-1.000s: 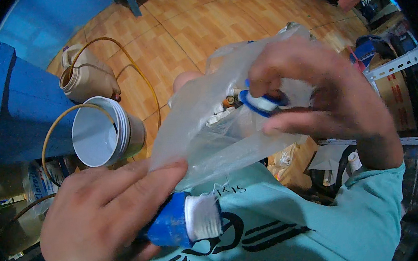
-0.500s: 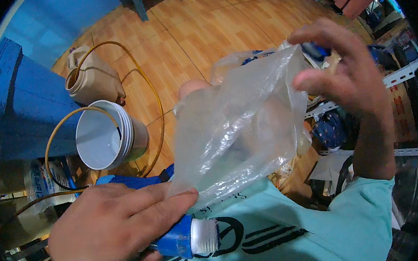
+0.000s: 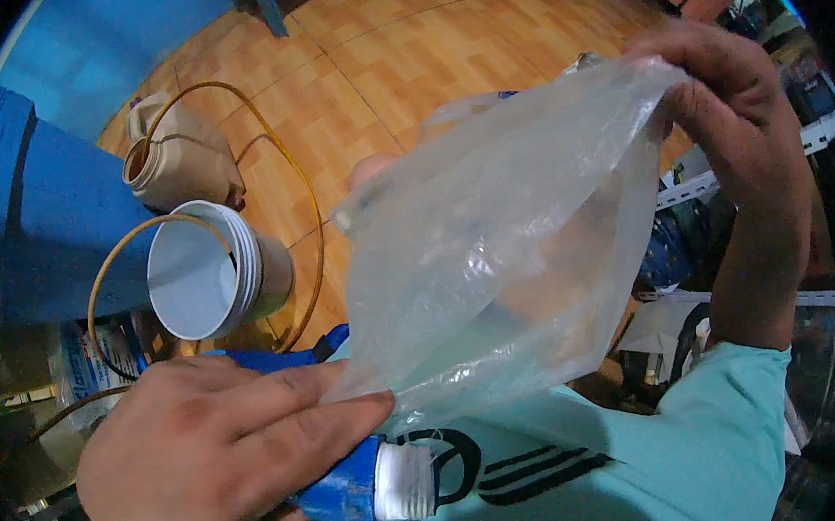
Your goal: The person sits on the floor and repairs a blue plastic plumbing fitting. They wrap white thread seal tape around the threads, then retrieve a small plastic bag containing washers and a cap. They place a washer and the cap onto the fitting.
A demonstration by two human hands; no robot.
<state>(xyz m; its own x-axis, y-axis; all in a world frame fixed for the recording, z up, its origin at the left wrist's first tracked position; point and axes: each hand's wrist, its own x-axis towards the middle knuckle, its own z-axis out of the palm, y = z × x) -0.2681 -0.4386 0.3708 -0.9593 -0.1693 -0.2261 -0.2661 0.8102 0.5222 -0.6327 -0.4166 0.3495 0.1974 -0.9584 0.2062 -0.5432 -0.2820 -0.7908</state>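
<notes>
**Head view: clear plastic bag held open between two hands**

In the head view, a blue fitting with a white threaded end (image 3: 374,486) is gripped in the closed left hand (image 3: 215,456), whose fingertips also pinch the lower corner of a clear plastic bag (image 3: 498,263). The bag's upper edge is pinched by the raised right hand (image 3: 737,129), fingers closed on the film, so the bag is stretched in the air above the turquoise shirt (image 3: 599,474). The bag looks empty, though its folds blur the inside.

The step in hand is judged to be the handling of the bag beside the fitting. A steady two-point hold would be called for next, since the thin film can slip or collapse.

Beyond the left hand, a white ribbed cup-shaped housing (image 3: 208,276) and a beige jug (image 3: 177,163) are seen on the wooden floor (image 3: 437,48), looped by yellow tubing (image 3: 292,162), beside a blue cylinder (image 3: 43,236).
</notes>
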